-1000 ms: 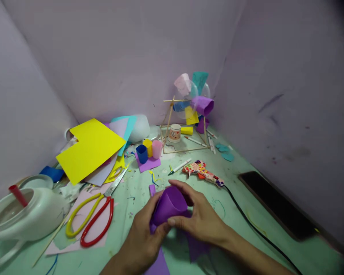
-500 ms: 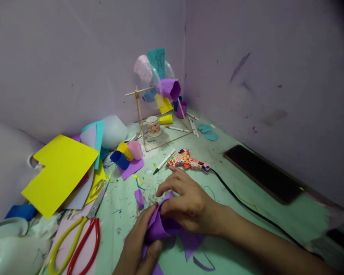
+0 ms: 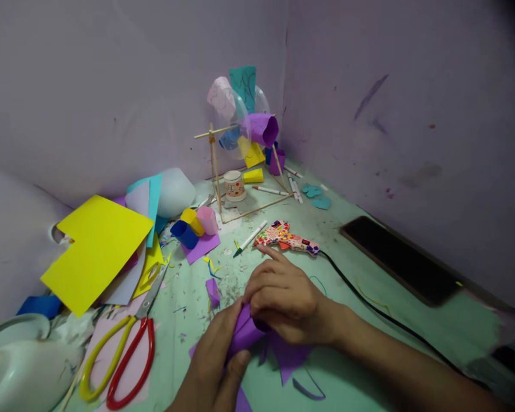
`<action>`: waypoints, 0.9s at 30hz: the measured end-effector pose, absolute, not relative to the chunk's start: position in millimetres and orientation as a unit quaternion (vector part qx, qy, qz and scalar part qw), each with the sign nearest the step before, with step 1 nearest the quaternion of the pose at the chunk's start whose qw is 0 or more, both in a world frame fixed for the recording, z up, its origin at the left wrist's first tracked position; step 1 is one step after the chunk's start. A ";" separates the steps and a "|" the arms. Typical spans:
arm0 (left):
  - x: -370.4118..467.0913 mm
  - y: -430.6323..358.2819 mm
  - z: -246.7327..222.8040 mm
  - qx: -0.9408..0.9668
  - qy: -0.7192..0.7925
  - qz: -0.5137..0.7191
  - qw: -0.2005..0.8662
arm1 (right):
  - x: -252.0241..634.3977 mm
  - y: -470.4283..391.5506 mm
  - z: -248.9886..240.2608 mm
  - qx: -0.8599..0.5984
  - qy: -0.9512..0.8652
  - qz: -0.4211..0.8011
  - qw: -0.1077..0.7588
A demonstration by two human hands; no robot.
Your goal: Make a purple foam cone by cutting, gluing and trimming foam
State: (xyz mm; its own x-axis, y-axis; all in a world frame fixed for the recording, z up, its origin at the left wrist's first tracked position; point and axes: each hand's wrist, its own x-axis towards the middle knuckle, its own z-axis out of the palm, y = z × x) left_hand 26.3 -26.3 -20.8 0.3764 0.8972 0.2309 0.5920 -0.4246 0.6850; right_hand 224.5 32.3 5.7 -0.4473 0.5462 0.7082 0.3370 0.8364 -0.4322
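Observation:
A rolled piece of purple paper (image 3: 244,335) is held low over the table between both hands. My left hand (image 3: 214,355) is closed around its left side, thumb along the near edge. My right hand (image 3: 285,300) pinches the top edge of the roll, its index finger stretched out towards the glue gun. More purple paper (image 3: 289,355) lies beneath the hands, and a thin purple offcut (image 3: 309,392) rests close by. The patterned glue gun (image 3: 285,236) lies just beyond my right hand, beside a green-tipped marker (image 3: 249,238).
Scissors (image 3: 143,312) with yellow and red handles lie at left, near yellow sheets (image 3: 98,246). Small paper cups (image 3: 206,220) stand behind. A stick frame (image 3: 218,171) carries a wheel of coloured cups at the back. A phone (image 3: 399,257) and the glue gun's black cord (image 3: 369,306) are at right.
My right fingers have closed down onto the paper's edge, and the roll looks flatter and narrower. The whole view has shifted slightly.

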 end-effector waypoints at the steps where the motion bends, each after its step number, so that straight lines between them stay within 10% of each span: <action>1: 25.0 -24.4 -20.2 0.796 0.465 0.300 0.245 | 224.1 32.3 5.7 -0.268 -0.840 0.119 0.457; 7: 5.1 -16.1 -21.0 0.830 0.441 0.261 0.221 | 225.9 35.0 5.8 -0.255 -0.849 0.103 0.451; 14: 5.4 -10.1 -7.4 0.494 0.556 0.454 0.491 | 228.0 37.5 -5.2 -0.224 -0.818 0.057 0.526; 27: 13.4 -7.6 -11.6 0.311 0.578 0.410 0.634 | 220.0 30.9 -17.7 -0.184 -0.817 0.054 0.544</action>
